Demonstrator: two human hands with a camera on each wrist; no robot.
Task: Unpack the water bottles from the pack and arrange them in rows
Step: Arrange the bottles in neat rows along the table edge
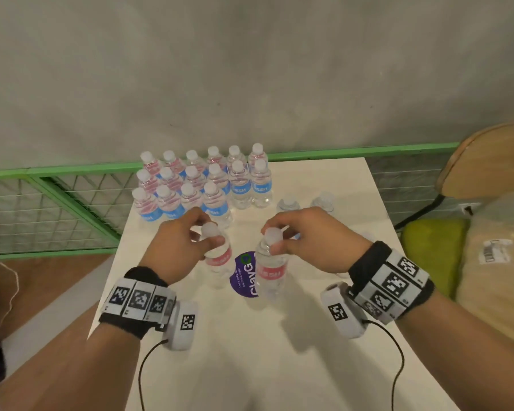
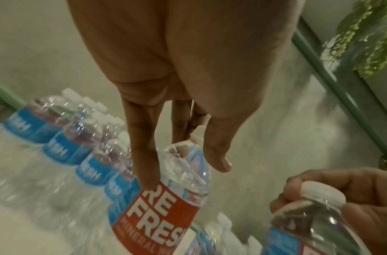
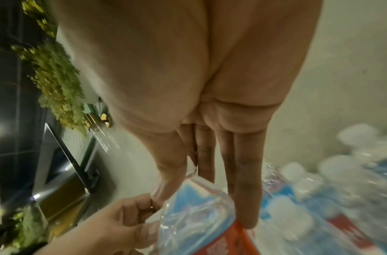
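My left hand (image 1: 187, 241) pinches the neck of a clear water bottle (image 1: 217, 256) with a red label and white cap, held upright above the white table (image 1: 250, 366). My right hand (image 1: 297, 238) grips a second bottle (image 1: 270, 268) the same way, just to the right. In the left wrist view my left hand's fingers (image 2: 144, 155) curl round the bottle (image 2: 161, 207) at its neck, with my right hand (image 2: 330, 186) at lower right. The right wrist view shows my right hand (image 3: 209, 172) on its bottle (image 3: 199, 224). Several bottles (image 1: 202, 182) stand in rows at the table's far left.
Two more bottles (image 1: 288, 204) stand loose at the far right of the table. A purple round sticker (image 1: 245, 274) lies under the held bottles. A green mesh railing (image 1: 57, 203) runs behind and left. A wooden chair (image 1: 487, 161) and bags stand to the right.
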